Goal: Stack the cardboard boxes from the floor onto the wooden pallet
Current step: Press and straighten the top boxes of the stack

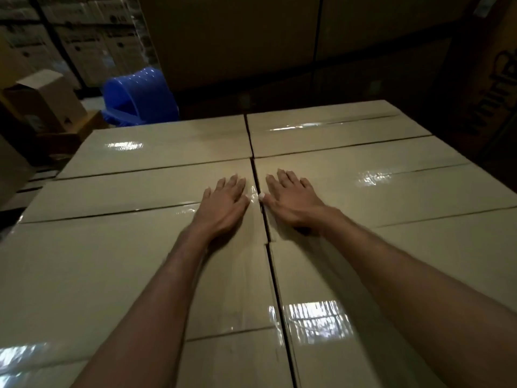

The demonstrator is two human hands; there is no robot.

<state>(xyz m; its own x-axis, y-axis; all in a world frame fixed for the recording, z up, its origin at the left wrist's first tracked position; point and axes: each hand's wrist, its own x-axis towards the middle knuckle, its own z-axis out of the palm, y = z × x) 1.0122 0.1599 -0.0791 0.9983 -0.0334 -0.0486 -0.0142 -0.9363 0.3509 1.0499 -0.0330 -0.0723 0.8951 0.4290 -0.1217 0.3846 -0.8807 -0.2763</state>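
left hand (223, 204) and right hand (293, 201) press spread flat on cardboard boxes (134, 191). uneven pushing could widen the six-to-twelve o'clock gap (274, 275).

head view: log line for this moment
left hand: flat on boxes | right hand: flat on boxes | grip: none

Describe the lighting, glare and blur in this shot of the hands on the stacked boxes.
Head view: dim overall, nearly black upper right; bright glare patches on the taped box tops; wide-angle distortion bows the box edges; shelved cartons upper left are smeared, the blue tub soft; left hand and right hand lie flat, fairly sharp.
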